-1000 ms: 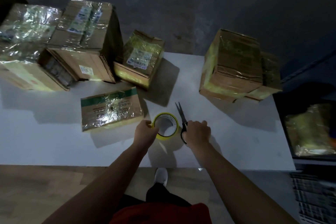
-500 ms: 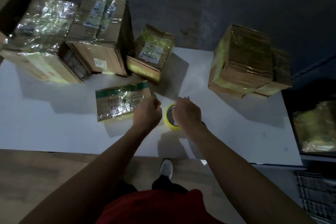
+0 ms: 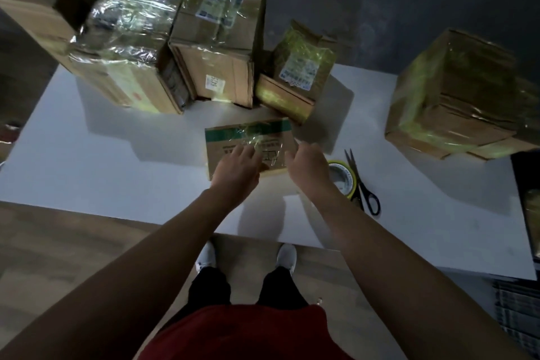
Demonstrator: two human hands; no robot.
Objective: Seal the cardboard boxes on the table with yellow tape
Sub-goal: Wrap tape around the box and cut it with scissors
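Note:
A small flat cardboard box with a green stripe (image 3: pixel 248 137) lies on the white table (image 3: pixel 117 172), wrapped in glossy tape. My left hand (image 3: pixel 238 168) rests on the box's near part with relaxed fingers. My right hand (image 3: pixel 306 164) reaches to the box's right end, fingers loosely bent, holding nothing that I can see. The yellow tape roll (image 3: pixel 344 177) lies flat just right of my right wrist, partly hidden by it. Black scissors (image 3: pixel 361 184) lie against the roll's right side.
Several taped cardboard boxes stand along the far side: a large one (image 3: pixel 117 47) at left, a tall one (image 3: pixel 219 35), a small tilted one (image 3: pixel 298 70), and a stack (image 3: pixel 455 96) at right. A dark bin (image 3: pixel 529 207) sits beside the table's right edge.
Both hands left the tape roll and scissors and moved left and forward onto the green-striped box. The roll and scissors now lie uncovered on the table.

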